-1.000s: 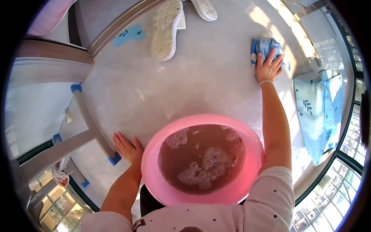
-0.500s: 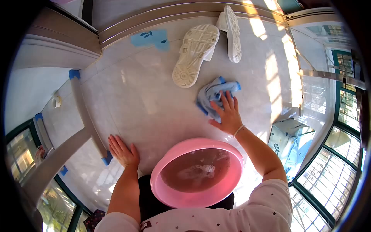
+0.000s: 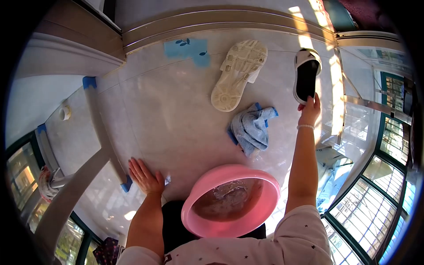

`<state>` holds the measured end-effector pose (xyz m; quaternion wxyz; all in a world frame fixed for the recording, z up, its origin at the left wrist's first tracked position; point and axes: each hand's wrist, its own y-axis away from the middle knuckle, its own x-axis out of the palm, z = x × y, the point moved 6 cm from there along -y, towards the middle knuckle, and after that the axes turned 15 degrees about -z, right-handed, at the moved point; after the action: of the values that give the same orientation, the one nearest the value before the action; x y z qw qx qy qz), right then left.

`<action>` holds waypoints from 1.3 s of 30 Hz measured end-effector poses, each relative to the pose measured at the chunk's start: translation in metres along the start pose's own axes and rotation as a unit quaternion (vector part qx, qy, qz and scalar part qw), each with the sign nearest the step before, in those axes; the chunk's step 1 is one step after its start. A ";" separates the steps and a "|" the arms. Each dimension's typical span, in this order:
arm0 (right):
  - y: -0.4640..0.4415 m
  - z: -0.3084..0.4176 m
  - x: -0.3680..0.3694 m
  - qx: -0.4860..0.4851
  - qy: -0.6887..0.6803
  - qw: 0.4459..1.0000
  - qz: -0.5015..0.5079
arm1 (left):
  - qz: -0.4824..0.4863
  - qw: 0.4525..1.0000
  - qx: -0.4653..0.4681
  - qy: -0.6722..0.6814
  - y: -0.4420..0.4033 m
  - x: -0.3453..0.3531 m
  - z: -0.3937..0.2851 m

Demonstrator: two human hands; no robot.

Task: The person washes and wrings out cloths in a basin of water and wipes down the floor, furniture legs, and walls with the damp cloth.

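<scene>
My right hand (image 3: 310,110) grips the heel end of a white slipper with a black insole (image 3: 307,79), sole down, at the upper right. A second white slipper (image 3: 238,77) lies with its sole up on the grey tiled floor (image 3: 172,101). Below it rests a crumpled blue cloth (image 3: 251,130), which neither hand touches. My left hand (image 3: 145,176) is pressed flat on the floor, fingers spread and holding nothing. Between my arms stands a pink basin (image 3: 201,187) of murky, foamy water, tilted in the view.
A grey frame with blue-capped feet (image 3: 95,119) stands at the left. A door track (image 3: 221,20) crosses the far side. At the right are a light blue patterned bag or cover (image 3: 331,172) and barred windows (image 3: 362,207). A blue floor patch (image 3: 187,48) lies near the track.
My right hand has let go of the blue cloth and moved right and up to the second slipper. That slipper has shifted right and now shows its insole. My left hand stays flat.
</scene>
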<state>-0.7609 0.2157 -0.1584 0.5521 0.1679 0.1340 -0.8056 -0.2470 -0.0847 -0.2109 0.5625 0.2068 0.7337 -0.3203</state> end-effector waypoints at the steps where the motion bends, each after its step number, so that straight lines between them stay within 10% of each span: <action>1: 0.006 -0.013 -0.025 0.100 -0.109 0.989 0.008 | -0.002 1.000 0.002 -0.003 0.001 0.000 0.000; 7: 0.099 -0.088 -0.237 0.312 -0.156 0.933 0.085 | 0.004 1.000 0.008 -0.015 0.001 -0.001 -0.003; 14: 0.245 -0.219 -0.456 0.564 0.265 0.782 0.026 | -0.003 0.999 -0.005 -0.037 0.004 0.005 -0.004; 15: 0.236 -0.219 -0.462 0.530 0.466 0.698 0.126 | -0.009 0.999 -0.005 -0.035 0.002 0.006 -0.003; 16: 0.213 -0.228 -0.455 0.409 0.698 0.502 0.305 | -0.010 0.999 -0.004 -0.037 0.003 0.005 0.000; 18: 0.137 -0.207 -0.367 0.007 0.772 0.392 0.500 | -0.024 0.999 0.002 -0.025 0.003 0.004 0.000; 21: 0.082 -0.046 -0.141 -0.060 0.532 0.785 0.313 | -0.021 1.000 0.000 -0.023 0.005 0.003 0.001; 23: 0.104 0.028 -0.015 -0.017 0.312 0.897 0.312 | -0.019 1.000 -0.004 -0.019 0.004 0.003 0.002; 28: 0.143 0.034 0.160 0.041 0.293 0.922 0.250 | -0.007 1.000 -0.013 -0.012 0.006 0.004 0.006; 33: 0.153 0.006 0.158 0.337 -0.031 0.912 0.230 | 0.008 1.000 -0.020 -0.001 0.009 0.004 0.007; 37: 0.142 0.041 0.126 0.485 -0.204 0.785 0.327 | 0.001 1.000 -0.009 0.000 0.008 0.005 0.005; 39: 0.103 0.046 0.072 0.338 -0.172 0.868 0.321 | -0.018 1.000 0.002 -0.012 0.009 0.004 0.002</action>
<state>-0.6943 0.1005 -0.1502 0.7044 0.2363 -0.3047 -0.5959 -0.2406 -0.0799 -0.2177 0.5652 0.1905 0.7299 -0.3341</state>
